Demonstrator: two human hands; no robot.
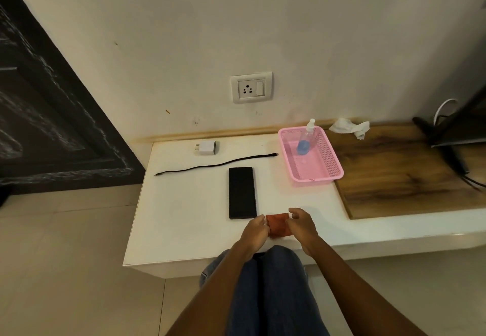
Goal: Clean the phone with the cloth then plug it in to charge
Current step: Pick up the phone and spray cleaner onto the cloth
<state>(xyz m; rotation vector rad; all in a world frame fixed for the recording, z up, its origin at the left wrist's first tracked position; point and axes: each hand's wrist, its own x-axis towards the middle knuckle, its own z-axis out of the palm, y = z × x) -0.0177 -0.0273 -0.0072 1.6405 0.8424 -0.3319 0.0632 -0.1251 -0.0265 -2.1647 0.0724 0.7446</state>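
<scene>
A black phone [242, 192] lies flat, screen dark, on the white table [184, 217]. Just right of its near end sits a small folded orange-red cloth [278, 225]. My left hand [254, 232] pinches the cloth's left edge and my right hand [302, 224] pinches its right edge. Beyond the phone a black charging cable [215, 164] stretches across the table. A white charger plug [207, 147] lies behind the cable. On the wall above is a white socket with a switch [251, 87].
A pink plastic basket [330, 162] holding a spray bottle [305, 138] of blue liquid stands at the right of the table. Crumpled white tissue [348, 126] lies on the wooden counter [399, 178]. A dark stand with cables [447, 138] is far right.
</scene>
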